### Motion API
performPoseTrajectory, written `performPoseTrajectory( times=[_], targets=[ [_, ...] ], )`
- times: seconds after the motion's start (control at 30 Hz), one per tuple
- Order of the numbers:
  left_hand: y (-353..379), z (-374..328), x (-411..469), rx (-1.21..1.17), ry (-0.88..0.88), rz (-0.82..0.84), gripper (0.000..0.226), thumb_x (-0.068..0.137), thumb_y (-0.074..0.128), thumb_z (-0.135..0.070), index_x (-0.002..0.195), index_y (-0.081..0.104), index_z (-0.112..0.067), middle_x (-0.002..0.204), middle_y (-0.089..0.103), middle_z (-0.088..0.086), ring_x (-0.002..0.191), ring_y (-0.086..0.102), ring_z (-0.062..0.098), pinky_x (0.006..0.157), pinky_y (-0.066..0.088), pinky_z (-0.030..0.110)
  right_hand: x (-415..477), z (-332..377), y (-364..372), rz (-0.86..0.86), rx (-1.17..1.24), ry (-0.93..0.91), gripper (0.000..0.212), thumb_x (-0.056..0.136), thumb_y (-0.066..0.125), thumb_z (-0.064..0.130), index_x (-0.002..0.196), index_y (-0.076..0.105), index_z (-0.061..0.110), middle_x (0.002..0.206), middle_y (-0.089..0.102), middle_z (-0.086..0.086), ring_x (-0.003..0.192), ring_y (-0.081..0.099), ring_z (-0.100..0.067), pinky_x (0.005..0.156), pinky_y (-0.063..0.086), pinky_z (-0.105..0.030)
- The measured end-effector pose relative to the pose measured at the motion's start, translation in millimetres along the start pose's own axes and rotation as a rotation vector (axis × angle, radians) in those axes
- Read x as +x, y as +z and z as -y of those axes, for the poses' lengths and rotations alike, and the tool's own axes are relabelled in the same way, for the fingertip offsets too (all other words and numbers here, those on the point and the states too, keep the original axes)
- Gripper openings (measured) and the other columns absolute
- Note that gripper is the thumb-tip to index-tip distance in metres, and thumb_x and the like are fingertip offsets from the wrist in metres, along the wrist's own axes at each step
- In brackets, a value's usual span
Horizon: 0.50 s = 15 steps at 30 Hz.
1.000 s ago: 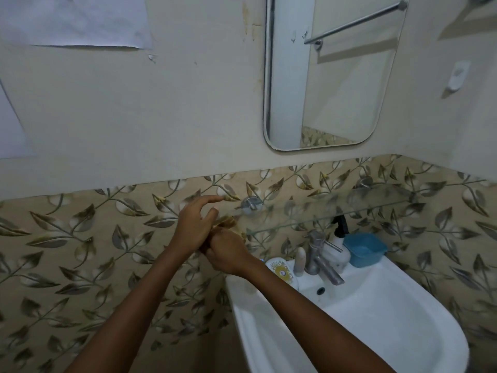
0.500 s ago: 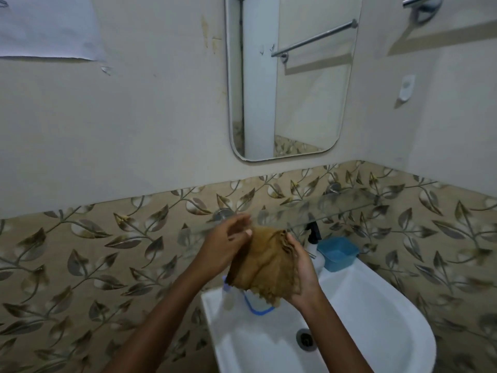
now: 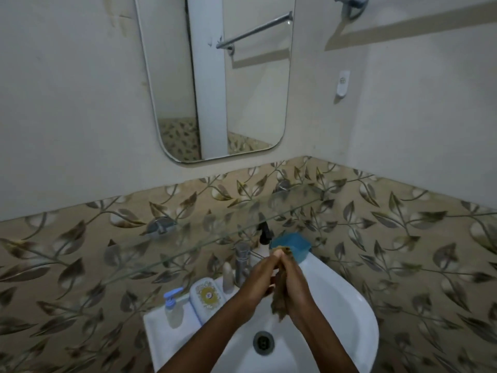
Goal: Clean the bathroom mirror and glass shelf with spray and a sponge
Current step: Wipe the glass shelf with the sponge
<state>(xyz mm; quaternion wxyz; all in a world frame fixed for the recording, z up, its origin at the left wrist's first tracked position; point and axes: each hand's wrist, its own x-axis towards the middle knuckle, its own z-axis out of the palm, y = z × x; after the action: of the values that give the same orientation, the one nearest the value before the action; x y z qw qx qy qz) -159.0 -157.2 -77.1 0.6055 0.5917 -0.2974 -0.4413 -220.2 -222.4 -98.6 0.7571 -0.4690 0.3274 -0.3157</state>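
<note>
A brown cloth-like sponge [image 3: 279, 302] is pressed between my two palms above the white sink [image 3: 349, 329]. My left hand [image 3: 258, 281] and my right hand [image 3: 295, 286] are clasped together around it, with only its ends showing above and below the fingers. The glass shelf [image 3: 188, 238] runs across the leaf-patterned tiles just above the tap. The rounded mirror [image 3: 215, 76] hangs on the wall above the shelf. A spray bottle with a blue trigger [image 3: 172, 308] stands on the sink's left rim.
On the sink's rim stand a patterned soap box [image 3: 207, 294], a chrome tap [image 3: 242, 262], a black-topped pump bottle [image 3: 265, 235] and a blue tub [image 3: 291, 247]. A towel rail bracket [image 3: 352, 4] sits on the right wall. The drain [image 3: 263, 342] lies below my hands.
The view has swung down and left toward the sink. The cloth, spread open between my hands before, is now squeezed flat between both palms over the basin.
</note>
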Motion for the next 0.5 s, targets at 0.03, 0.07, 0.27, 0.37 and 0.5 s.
performPoseTrajectory(
  times=[0.03,0.07,0.27,0.37,0.5],
  targets=[
    [8.5,2.5,9.2,-0.115,-0.025,0.018,0.035,0.096,0.041,-0.043,0.115,0.06,-0.021,0.114,0.065,-0.002,0.11,0.059,0.015,0.1,0.046,0.031,3.0,-1.4,-1.3,0.03,-0.05,0.031,0.059,0.082,0.058,0.056,0.123,0.055,0.013,0.112,0.062,-0.004,0.102,0.057,-0.021,0.089,0.046,-0.039],
    [14.4,5.2,21.3,-0.219,-0.049,0.0,0.034,0.095,0.044,-0.041,0.114,0.062,-0.019,0.116,0.065,0.001,0.112,0.059,0.017,0.103,0.044,0.034,9.8,-0.6,-5.9,0.043,-0.039,0.065,0.074,0.072,0.063,0.066,0.126,0.054,0.017,0.12,0.06,-0.003,0.109,0.055,-0.02,0.097,0.043,-0.04],
    [11.3,13.0,78.3,-0.29,-0.213,-0.217,0.027,0.086,0.058,-0.007,0.113,0.061,0.0,0.099,0.068,0.019,0.088,0.065,0.033,0.075,0.055,0.038,67.9,24.8,-60.3,-0.053,-0.199,-0.01,0.045,0.093,0.054,0.024,0.136,0.048,0.012,0.135,0.053,-0.009,0.116,0.054,-0.023,0.084,0.045,-0.029],
    [15.0,5.9,95.4,-0.301,-0.229,-0.172,0.022,0.09,0.051,-0.003,0.11,0.059,-0.001,0.091,0.066,0.017,0.078,0.063,0.029,0.061,0.052,0.034,94.3,31.1,-85.2,-0.015,-0.261,0.132,0.038,0.089,0.059,0.023,0.123,0.057,0.007,0.114,0.062,-0.012,0.101,0.058,-0.028,0.077,0.047,-0.036],
    [18.9,5.2,123.2,-0.285,-0.22,-0.121,0.021,0.094,0.045,-0.005,0.11,0.058,-0.002,0.093,0.066,0.014,0.081,0.064,0.027,0.059,0.054,0.034,130.7,42.0,-97.3,-0.01,-0.323,0.143,0.009,0.077,0.069,0.004,0.083,0.065,-0.002,0.092,0.067,-0.022,0.082,0.063,-0.032,0.074,0.052,-0.041]
  ],
)
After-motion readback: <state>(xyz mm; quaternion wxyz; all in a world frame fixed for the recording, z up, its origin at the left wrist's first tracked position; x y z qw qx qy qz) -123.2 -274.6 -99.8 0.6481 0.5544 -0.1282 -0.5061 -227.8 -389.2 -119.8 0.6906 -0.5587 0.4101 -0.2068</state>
